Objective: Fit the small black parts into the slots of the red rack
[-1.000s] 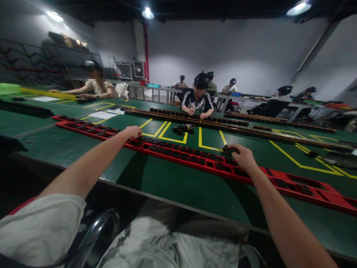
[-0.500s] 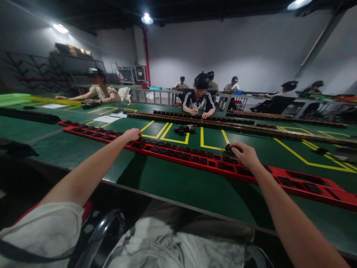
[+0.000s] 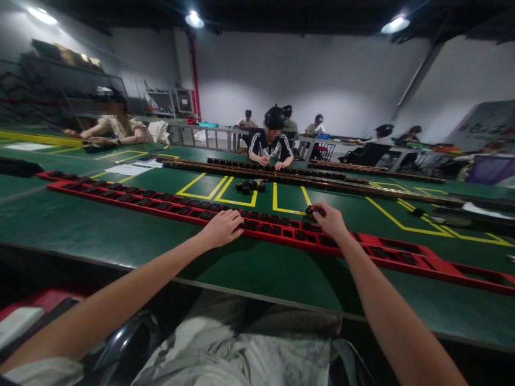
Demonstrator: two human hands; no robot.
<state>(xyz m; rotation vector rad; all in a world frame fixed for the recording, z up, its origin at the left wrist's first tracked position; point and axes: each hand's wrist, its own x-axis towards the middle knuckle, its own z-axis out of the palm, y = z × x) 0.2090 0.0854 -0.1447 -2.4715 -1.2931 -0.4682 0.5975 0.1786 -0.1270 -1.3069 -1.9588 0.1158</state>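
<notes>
Head view, rail: We see a long red plastic rail [image 3: 281, 231] lying flat, its long axis running from the far left to the near right across our front. Black inserts fill most of its slots.
Head view, right end of rail: Out towards the right, the red frame shows open windows [image 3: 480, 276] that look empty to us.
Head view, right hand: Our right hand [image 3: 330, 220] rests on the far edge of the rail, fingertips pinched around a small black plastic block [image 3: 310, 210]. The block sits just above the rail's far edge, at the hand's left.
Head view, left hand: Our left hand [image 3: 222, 228] lies palm down on the near edge of the rail, fingers loosely spread and holding nothing.
Head view, which is nearer: The right hand has the block. The left hand is well apart from it along the rail, to the left.
Head view, loose stock: A small heap of black blocks [image 3: 250, 186] sits beyond the rail, inside the yellow tape lines [image 3: 219, 201].
Head view, surface: A dark green matted table [image 3: 120, 236] carries everything. A second long dark rail [image 3: 322, 179] lies further back, roughly parallel to the red one.
Head view, room: A person in a black striped jacket [image 3: 269, 147] works at the far rail. Another person [image 3: 116, 127] leans on the table at the left, and more people sit behind under ceiling lamps [image 3: 194, 19].
</notes>
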